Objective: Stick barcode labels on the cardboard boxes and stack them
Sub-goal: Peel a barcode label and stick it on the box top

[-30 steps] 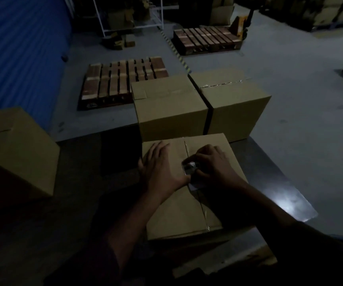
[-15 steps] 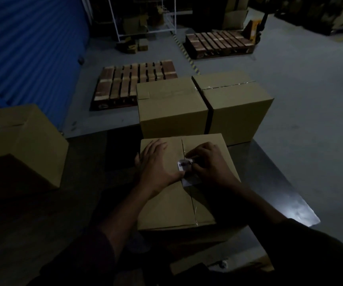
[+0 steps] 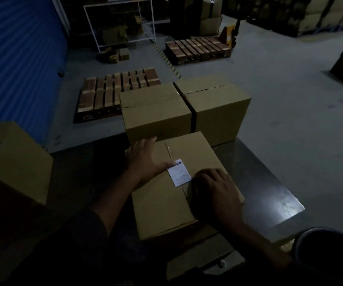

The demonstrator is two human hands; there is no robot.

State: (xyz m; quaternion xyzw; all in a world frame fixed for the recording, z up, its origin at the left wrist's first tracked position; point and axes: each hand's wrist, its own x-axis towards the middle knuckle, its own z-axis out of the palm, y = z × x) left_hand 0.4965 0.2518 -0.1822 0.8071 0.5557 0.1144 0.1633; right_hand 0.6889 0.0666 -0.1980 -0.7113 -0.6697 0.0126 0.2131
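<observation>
From the head camera, a dim warehouse floor shows beyond a dark table (image 3: 269,182). On the table, right in front of the person, sits a closed cardboard box (image 3: 166,207) with a taped seam running down its top. A white barcode label (image 3: 179,172) lies flat on the top of this box, across the seam, tilted a little, with the barcode at its far end.

The left hand (image 3: 146,159) lies flat on the box top, fingers straight and spread toward the far edge, its thumb touching the label's left edge; it is released, pressing and not gripping. The right hand (image 3: 216,188) rests palm down on the right part of the box top, fingers loosely bent with their tips just beside the label's right edge; it holds nothing.

Behind this box, two more sealed boxes stand side by side, touching: the left box (image 3: 156,112) and the right box (image 3: 218,110). A fourth box (image 3: 11,157) sits on the table's left end, well apart from the others.

On the floor beyond lie a wooden pallet (image 3: 117,89) near the blue shutter wall (image 3: 18,58) and a second pallet (image 3: 197,48) farther back, with a yellow pallet jack (image 3: 229,35) at its far end. A white metal rack (image 3: 121,21) stands at the back.
</observation>
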